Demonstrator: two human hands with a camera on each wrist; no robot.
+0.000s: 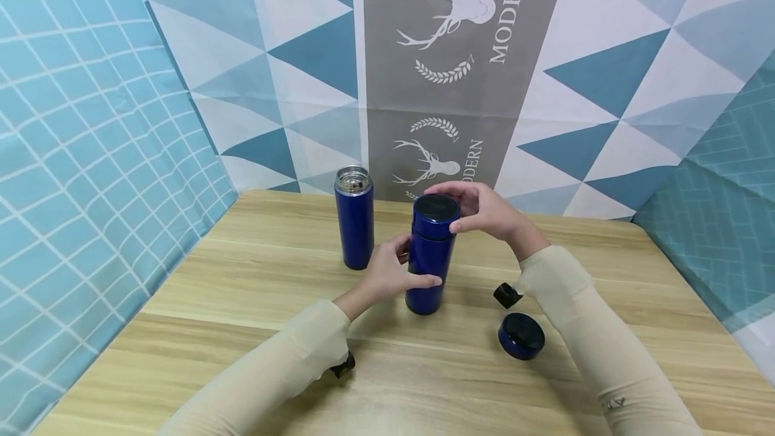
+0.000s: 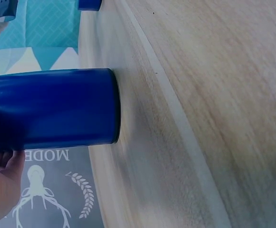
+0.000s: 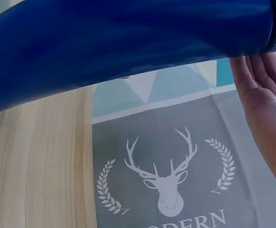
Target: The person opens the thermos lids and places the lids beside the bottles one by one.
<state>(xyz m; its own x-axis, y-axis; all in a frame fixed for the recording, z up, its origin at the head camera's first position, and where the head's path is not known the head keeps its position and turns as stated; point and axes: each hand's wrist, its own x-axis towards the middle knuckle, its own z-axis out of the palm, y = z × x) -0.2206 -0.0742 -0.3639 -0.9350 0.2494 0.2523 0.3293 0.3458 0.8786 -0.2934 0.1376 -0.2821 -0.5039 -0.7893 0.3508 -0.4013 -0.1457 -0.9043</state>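
Note:
A dark blue thermos bottle (image 1: pixel 431 264) stands upright on the wooden table, its blue lid (image 1: pixel 432 229) with a glossy black top seated on its mouth. My left hand (image 1: pixel 390 271) grips the body, thumb across the front and fingers behind. Up at the lid, my right hand (image 1: pixel 484 214) holds it from the right, thumb on the near side and fingers round the back. The left wrist view shows the base of the bottle (image 2: pixel 57 109) close at the tabletop. Fingers of the right hand (image 3: pixel 266 95) lie along the bottle near the lid seam in the right wrist view.
Left of and behind the held bottle stands a second blue thermos (image 1: pixel 355 227), lidless, its steel mouth (image 1: pixel 353 180) exposed. A loose blue lid (image 1: pixel 522 336) lies black side up beside my right forearm. Patterned cloth (image 1: pixel 436 99) hangs along the table's back edge.

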